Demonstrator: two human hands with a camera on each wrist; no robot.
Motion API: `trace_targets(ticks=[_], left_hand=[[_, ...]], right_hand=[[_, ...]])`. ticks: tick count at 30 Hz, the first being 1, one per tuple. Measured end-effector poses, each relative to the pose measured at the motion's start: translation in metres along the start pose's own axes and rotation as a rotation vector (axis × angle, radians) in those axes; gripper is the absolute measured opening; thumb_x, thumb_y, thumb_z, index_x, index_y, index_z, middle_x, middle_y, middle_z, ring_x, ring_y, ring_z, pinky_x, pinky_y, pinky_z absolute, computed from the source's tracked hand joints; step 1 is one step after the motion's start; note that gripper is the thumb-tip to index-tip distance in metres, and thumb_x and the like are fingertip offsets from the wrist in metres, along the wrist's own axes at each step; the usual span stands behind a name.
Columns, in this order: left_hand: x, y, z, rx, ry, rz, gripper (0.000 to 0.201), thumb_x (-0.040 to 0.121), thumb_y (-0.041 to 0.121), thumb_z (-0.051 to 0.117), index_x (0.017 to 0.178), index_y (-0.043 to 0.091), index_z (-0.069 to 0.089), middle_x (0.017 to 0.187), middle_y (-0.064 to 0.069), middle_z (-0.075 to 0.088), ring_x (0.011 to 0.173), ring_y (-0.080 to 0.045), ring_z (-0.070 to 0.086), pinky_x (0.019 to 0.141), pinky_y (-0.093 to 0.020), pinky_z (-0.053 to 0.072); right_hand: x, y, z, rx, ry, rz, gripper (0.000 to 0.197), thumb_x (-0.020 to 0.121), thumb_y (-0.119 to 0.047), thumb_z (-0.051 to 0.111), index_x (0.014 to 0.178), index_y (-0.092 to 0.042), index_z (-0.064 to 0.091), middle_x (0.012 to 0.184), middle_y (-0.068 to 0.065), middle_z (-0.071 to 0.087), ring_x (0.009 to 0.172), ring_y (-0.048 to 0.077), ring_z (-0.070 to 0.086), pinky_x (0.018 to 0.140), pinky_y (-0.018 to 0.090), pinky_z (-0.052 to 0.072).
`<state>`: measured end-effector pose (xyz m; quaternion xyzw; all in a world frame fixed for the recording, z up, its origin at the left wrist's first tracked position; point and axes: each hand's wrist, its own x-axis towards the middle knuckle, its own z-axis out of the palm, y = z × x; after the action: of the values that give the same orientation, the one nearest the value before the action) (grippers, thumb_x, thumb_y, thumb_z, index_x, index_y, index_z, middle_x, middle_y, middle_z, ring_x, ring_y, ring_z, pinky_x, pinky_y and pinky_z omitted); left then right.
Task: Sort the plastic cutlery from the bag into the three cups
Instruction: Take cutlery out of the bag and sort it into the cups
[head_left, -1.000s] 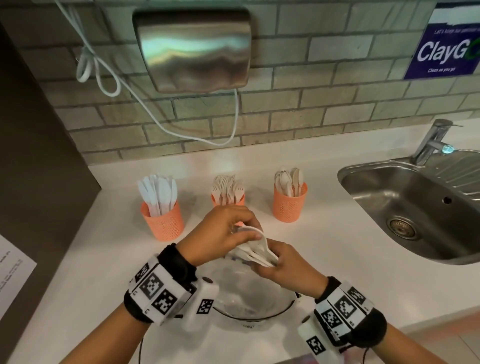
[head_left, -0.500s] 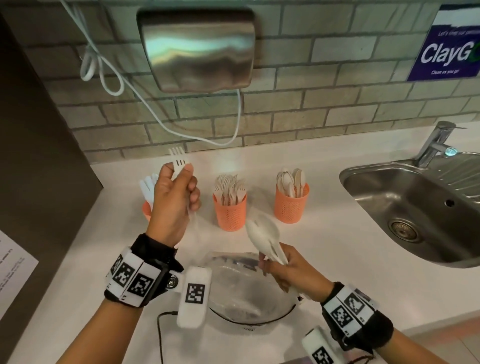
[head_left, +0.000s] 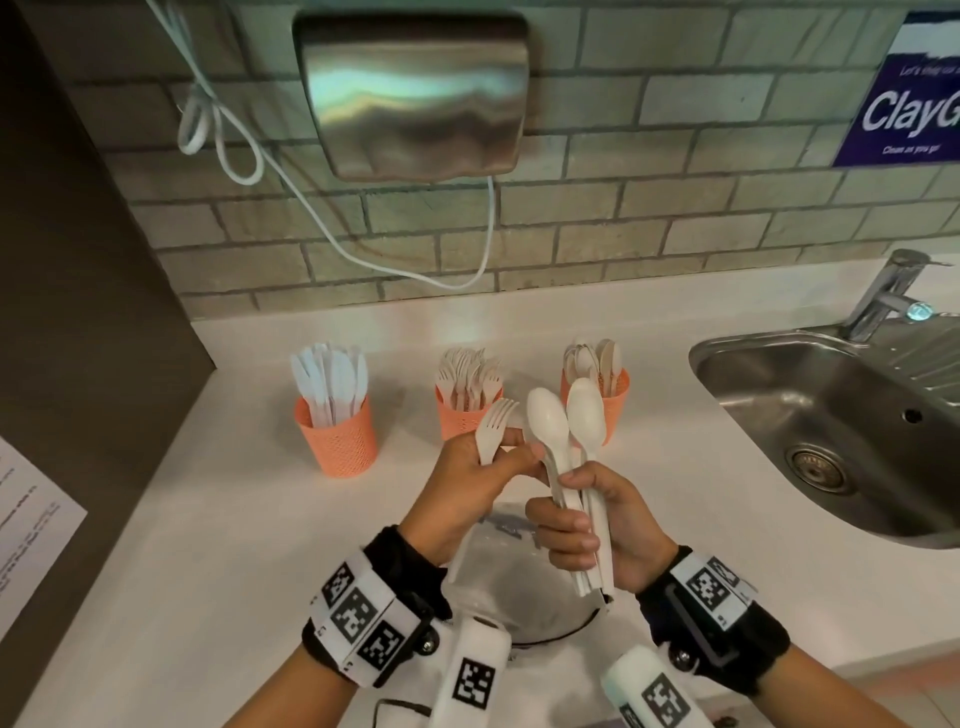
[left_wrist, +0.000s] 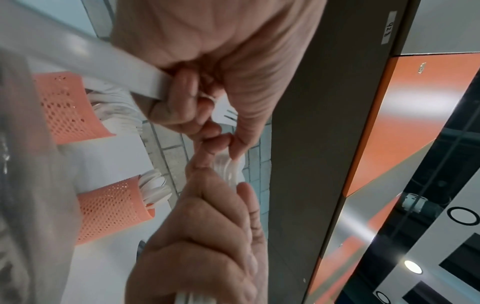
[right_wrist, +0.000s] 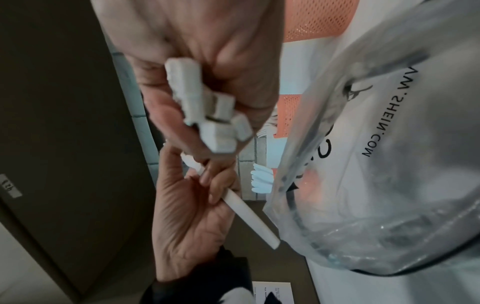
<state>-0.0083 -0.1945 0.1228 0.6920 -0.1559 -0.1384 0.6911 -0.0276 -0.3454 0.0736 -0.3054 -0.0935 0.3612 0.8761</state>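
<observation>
- The left hand (head_left: 470, 480), gripping a fork (head_left: 493, 428), has been lowered from beside the knife cup (head_left: 340, 434) to meet the right hand (head_left: 597, 525).
- The spoons (head_left: 566, 431) have been raised upright above the bag (head_left: 519, 587).

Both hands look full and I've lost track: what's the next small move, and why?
Probably drop the fork held in the left hand into the middle cup, which already holds forks and stands just behind that hand. That frees the left hand to help with the bundle of spoons gripped in the right hand.
</observation>
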Motion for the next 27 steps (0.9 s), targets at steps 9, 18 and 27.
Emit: trace_targets(ticks=[9, 18, 27], left_hand=[[0.01, -0.021, 0.01, 0.149, 0.142, 0.063, 0.032, 0.076, 0.021, 0.075, 0.056, 0.032, 0.052, 0.05, 0.014, 0.045, 0.058, -0.005, 0.043, 0.065, -0.022, 0.038], [0.014, -0.021, 0.015, 0.261, 0.189, 0.085, 0.016, 0.082, 0.024, 0.068, 0.069, 0.031, 0.06, 0.06, 0.013, 0.064, 0.064, 0.001, 0.06, 0.069, -0.023, 0.048], [0.018, -0.026, 0.015, 0.058, 0.209, 0.029, 0.016, 0.094, 0.014, 0.051, 0.081, 0.019, 0.059, 0.066, 0.006, 0.06, 0.049, 0.003, 0.051, 0.058, -0.015, 0.041]], right_hand=[[0.001, 0.003, -0.003, -0.071, 0.21, 0.021, 0.037, 0.06, -0.023, 0.079, 0.059, -0.015, 0.043, 0.037, -0.005, 0.04, 0.03, 0.004, 0.037, 0.031, 0.014, 0.033], [0.002, 0.004, -0.005, -0.092, 0.197, -0.078, 0.043, 0.059, -0.026, 0.077, 0.091, -0.004, 0.06, 0.055, 0.005, 0.056, 0.032, 0.006, 0.041, 0.032, 0.015, 0.037], [0.001, -0.003, -0.005, -0.019, 0.123, -0.09, 0.029, 0.065, -0.024, 0.072, 0.085, -0.004, 0.062, 0.063, 0.006, 0.062, 0.035, 0.006, 0.046, 0.035, 0.015, 0.042]])
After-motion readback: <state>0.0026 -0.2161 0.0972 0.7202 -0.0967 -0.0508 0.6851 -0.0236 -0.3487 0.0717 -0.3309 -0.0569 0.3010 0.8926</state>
